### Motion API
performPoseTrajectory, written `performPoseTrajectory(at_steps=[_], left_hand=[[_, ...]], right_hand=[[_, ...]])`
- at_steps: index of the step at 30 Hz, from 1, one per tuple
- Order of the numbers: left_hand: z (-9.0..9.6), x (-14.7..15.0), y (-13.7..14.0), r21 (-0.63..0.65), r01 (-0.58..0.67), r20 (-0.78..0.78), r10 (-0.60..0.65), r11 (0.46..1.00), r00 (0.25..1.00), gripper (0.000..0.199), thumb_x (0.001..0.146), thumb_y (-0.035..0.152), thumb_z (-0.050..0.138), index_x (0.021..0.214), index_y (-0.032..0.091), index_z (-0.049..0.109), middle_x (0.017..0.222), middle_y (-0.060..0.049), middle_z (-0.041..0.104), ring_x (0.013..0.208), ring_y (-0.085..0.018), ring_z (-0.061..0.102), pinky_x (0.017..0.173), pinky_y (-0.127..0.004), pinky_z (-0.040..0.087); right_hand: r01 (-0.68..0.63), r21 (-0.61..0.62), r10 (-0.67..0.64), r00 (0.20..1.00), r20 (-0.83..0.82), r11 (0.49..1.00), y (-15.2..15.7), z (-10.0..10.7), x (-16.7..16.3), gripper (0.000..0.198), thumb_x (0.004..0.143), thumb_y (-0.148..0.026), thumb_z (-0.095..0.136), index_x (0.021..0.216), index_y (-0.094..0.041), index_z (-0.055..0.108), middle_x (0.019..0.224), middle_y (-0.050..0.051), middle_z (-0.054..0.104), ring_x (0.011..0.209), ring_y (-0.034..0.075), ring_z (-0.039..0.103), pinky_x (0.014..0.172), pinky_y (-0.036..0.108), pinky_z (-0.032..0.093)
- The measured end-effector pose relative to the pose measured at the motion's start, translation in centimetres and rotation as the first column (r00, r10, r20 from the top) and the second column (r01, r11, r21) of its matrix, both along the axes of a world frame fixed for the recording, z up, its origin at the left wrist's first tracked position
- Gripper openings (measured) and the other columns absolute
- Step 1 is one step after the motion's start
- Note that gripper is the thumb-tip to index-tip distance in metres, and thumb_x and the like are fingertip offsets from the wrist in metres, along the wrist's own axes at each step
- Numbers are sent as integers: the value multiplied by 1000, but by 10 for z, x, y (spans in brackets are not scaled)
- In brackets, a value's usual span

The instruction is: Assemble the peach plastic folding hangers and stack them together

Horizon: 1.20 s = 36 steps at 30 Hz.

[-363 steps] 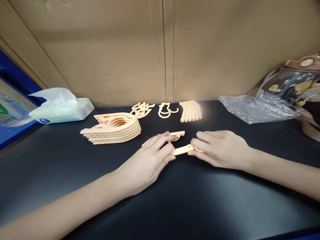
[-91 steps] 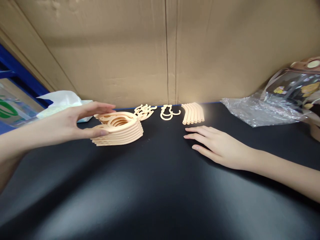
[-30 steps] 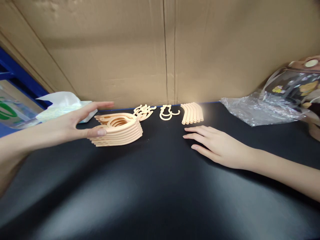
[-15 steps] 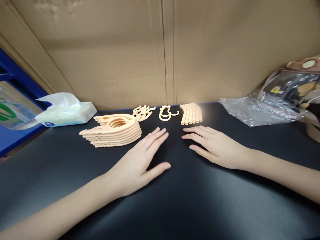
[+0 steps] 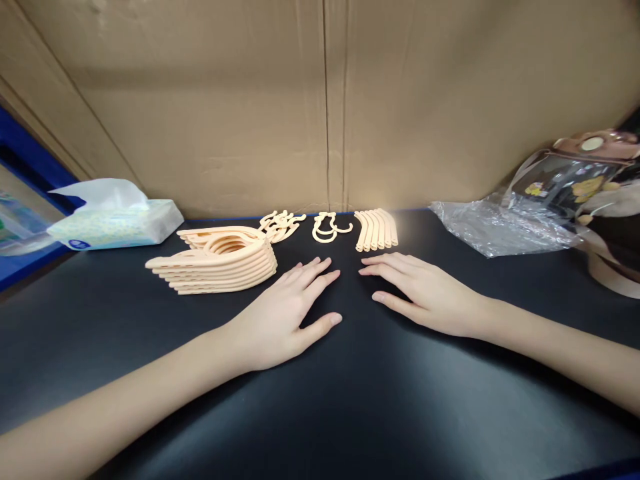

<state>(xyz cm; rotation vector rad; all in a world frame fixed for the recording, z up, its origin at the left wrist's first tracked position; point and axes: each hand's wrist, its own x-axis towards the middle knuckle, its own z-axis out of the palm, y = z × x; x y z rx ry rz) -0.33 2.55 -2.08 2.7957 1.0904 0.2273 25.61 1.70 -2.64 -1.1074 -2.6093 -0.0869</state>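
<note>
Brown cardboard (image 5: pixel 240 107) rises behind the black tabletop (image 5: pixel 320 420). From the left stand a tissue pack (image 5: pixel 120 223), a stack of cream hanger frames (image 5: pixel 225 270) and, just beside it, my left hand (image 5: pixel 277 320), open, palm down. Behind lie cream hooks (image 5: pixel 284 230), then a row of curved strips (image 5: pixel 376 229) with my right hand (image 5: pixel 430 295) spread open just in front. Crumpled plastic (image 5: pixel 500 230) and a bottle (image 5: pixel 563 180) follow.

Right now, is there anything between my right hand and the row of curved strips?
Nothing visible. Between your right hand and the row of curved strips there's just a narrow band of black tabletop. The looped hooks lie left of the row, outside that path.
</note>
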Motion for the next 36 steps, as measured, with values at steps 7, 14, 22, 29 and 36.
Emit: performPoseTrajectory(at_steps=[7, 14, 22, 29, 36], left_hand=[[2, -5, 0, -3, 13, -47, -14, 1000, 999, 63, 95, 54, 35, 146, 18, 32, 156, -10, 24, 143, -28, 22, 114, -52, 26], [3, -4, 1, -9, 13, -41, -13, 1000, 999, 61, 95, 53, 36, 146, 18, 33, 155, -10, 24, 143, -29, 23, 114, -51, 27], [3, -3, 1, -5, 21, -9, -21, 1000, 1000, 59, 95, 51, 39, 144, 18, 36, 154, -12, 27, 142, -30, 26, 113, -52, 29], [3, -4, 1, -4, 23, 0, -23, 1000, 1000, 59, 95, 50, 40, 144, 18, 36, 154, -12, 28, 141, -30, 26, 113, -52, 28], [3, -4, 2, -7, 22, -27, -22, 1000, 999, 60, 96, 52, 37, 145, 18, 34, 155, -11, 26, 143, -29, 24, 114, -52, 27]], right_hand=[[263, 159, -248, 962, -111, 952, 19, 14, 21, 27, 94, -35, 45, 104, -15, 61, 106, 10, 64, 96, 25, 58, 86, 42, 47], [251, 153, -251, 968, -18, 956, 37, 6, 38, 38, 96, -39, 40, 118, -16, 59, 123, 10, 62, 114, 28, 54, 97, 46, 41], [297, 115, -301, 954, 14, 948, 35, 3, 33, 39, 96, -40, 37, 115, -16, 60, 115, 11, 64, 105, 28, 58, 91, 48, 44], [450, 97, -455, 890, 37, 888, 39, -6, 38, 49, 95, -48, 36, 116, -13, 63, 117, 16, 58, 99, 29, 59, 88, 46, 47], [524, 253, -579, 773, 260, 813, 36, 5, 42, 44, 95, -43, 35, 99, -12, 67, 98, 14, 66, 82, 28, 64, 78, 42, 45]])
